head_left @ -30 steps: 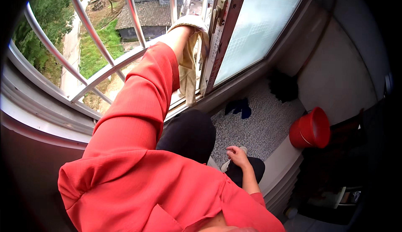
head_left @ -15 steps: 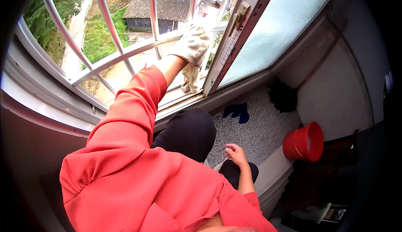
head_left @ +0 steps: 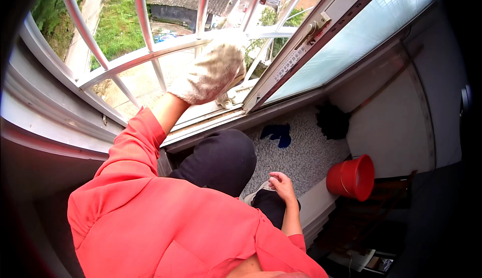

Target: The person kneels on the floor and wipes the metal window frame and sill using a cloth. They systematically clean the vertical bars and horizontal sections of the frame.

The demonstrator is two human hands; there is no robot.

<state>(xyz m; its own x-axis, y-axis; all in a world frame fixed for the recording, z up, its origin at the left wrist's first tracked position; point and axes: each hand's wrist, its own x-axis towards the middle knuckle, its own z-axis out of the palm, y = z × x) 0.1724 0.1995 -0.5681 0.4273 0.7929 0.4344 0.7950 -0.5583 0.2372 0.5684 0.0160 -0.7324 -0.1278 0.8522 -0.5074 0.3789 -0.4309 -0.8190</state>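
Observation:
My left arm, in a red sleeve, reaches to the window's white metal bars (head_left: 150, 52). A pale, stained fabric work glove covers my left hand (head_left: 213, 70), and its back hides most of the fingers. Beneath the hand a beige cloth (head_left: 225, 100) hangs down to the window track; the hand appears closed on its upper part. Bare and holding nothing, my right hand (head_left: 283, 185) lies by my dark-trousered knee with its fingers loosely bent.
A sliding window sash (head_left: 301, 47) with a latch and frosted glass stands right of the opening. On the speckled ledge (head_left: 301, 152) lie a dark blue item (head_left: 278, 135) and a black bundle (head_left: 332, 121). Farther right is a red bucket (head_left: 351, 177). Outside, houses and greenery lie far below.
My left hand has drawn back toward me and slightly left, away from the bars' crossing rail. The view has shifted a little. My right hand stays by the knee.

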